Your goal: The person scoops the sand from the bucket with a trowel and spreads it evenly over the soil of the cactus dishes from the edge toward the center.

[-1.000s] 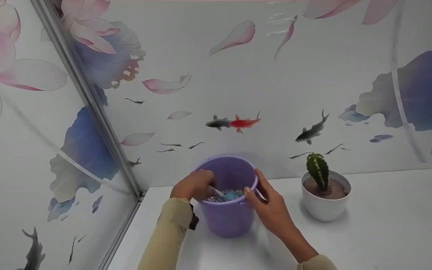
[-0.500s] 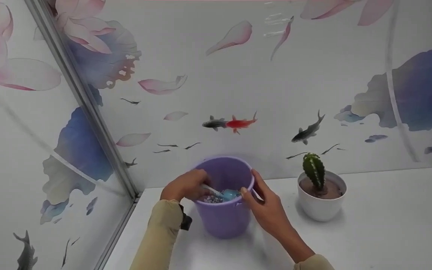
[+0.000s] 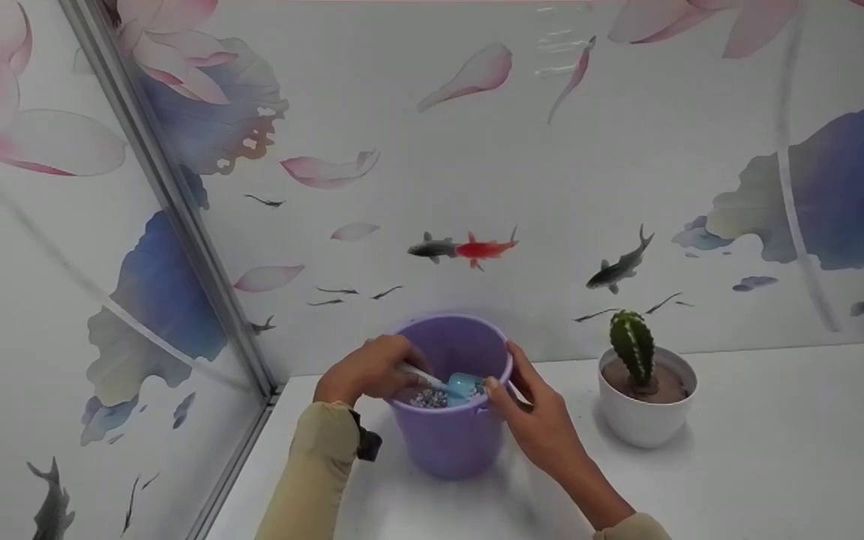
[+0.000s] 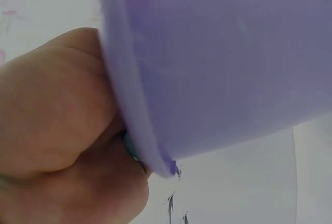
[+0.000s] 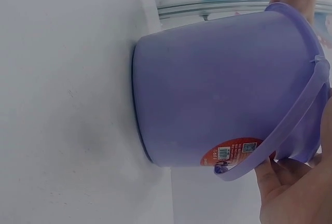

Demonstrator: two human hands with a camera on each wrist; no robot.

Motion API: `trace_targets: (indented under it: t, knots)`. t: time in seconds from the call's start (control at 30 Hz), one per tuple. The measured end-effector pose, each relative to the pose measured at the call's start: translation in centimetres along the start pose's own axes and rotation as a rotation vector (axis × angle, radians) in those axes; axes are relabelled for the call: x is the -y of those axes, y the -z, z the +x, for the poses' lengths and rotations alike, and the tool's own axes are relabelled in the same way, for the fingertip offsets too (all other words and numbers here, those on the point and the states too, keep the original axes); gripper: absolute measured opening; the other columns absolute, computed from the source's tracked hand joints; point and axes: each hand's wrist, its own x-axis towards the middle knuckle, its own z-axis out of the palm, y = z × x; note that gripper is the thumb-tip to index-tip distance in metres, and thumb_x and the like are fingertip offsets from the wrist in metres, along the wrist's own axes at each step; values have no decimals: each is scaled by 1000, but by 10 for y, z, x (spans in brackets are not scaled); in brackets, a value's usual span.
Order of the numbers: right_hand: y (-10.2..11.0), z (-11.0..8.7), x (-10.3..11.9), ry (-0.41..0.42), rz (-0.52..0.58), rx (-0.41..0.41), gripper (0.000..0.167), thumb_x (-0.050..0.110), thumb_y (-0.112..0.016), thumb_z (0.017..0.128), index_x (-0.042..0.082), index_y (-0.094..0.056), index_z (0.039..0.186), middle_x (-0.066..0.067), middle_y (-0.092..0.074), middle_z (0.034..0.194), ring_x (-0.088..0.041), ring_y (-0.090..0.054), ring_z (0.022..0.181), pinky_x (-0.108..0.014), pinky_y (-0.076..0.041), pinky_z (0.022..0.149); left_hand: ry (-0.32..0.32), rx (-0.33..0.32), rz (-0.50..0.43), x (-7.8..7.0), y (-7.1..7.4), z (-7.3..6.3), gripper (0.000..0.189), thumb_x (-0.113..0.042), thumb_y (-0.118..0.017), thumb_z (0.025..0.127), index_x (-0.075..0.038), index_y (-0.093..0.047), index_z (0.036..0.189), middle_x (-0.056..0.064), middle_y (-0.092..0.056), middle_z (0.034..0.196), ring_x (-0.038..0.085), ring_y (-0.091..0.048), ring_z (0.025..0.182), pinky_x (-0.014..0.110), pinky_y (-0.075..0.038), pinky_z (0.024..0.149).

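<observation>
Purple sides mark the bucket [image 3: 447, 446], which stands on the white desk [image 3: 792, 442] in front of the person, its mouth toward the head camera. The left hand [image 3: 372, 367] reaches over the near-left rim, its grip closed round the pale handle of a light-blue scoop [image 3: 463, 385]; some of those fingers are hidden inside the bucket. The scoop's blade lies inside, at the small mixed-colour grains [image 3: 429, 398], with some grains in it. The right hand [image 3: 544, 420] holds the bucket's right rim, thumb on the near part and fingers farther round, its grip only partly closed. In the right wrist view, the bucket's carrying handle [image 5: 290, 123] hangs down its side beside an orange-red label [image 5: 228, 151]. Well apart, to the right, a cactus [image 3: 632, 349] stands in a white pot [image 3: 648, 420]. Fish and petals decorate the wall [image 3: 522, 180] behind.
</observation>
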Motion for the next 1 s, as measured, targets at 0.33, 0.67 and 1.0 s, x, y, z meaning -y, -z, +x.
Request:
trace_targets:
  t: [0.33, 0.67, 1.0]
  knots:
    - [2, 0, -1, 10, -4, 2, 85, 59, -68, 103, 35, -25, 172, 4, -30, 178, -20, -36, 163, -43, -46, 119, -30, -3, -6, 2, 7, -7, 20, -16, -72, 105, -14, -84, 121, 5, -81, 123, 25, -74, 119, 49, -60, 102]
    - [0, 0, -4, -1, -12, 11, 85, 61, -67, 102, 38, -23, 172, 6, -30, 178, -14, -35, 162, -42, -47, 119, -27, -56, -38, 9, 7, -18, 20, -15, -70, 106, -11, -82, 122, 7, -80, 121, 26, -72, 116, 50, -59, 103]
    - [-1, 0, -4, -12, -13, 14, 86, 62, -66, 103, 38, -22, 172, 5, -28, 178, -18, -34, 163, -44, -45, 120, -10, -156, -46, 11, 5, -28, 19, -19, -70, 107, -13, -82, 120, 4, -80, 117, 22, -74, 108, 48, -60, 99]
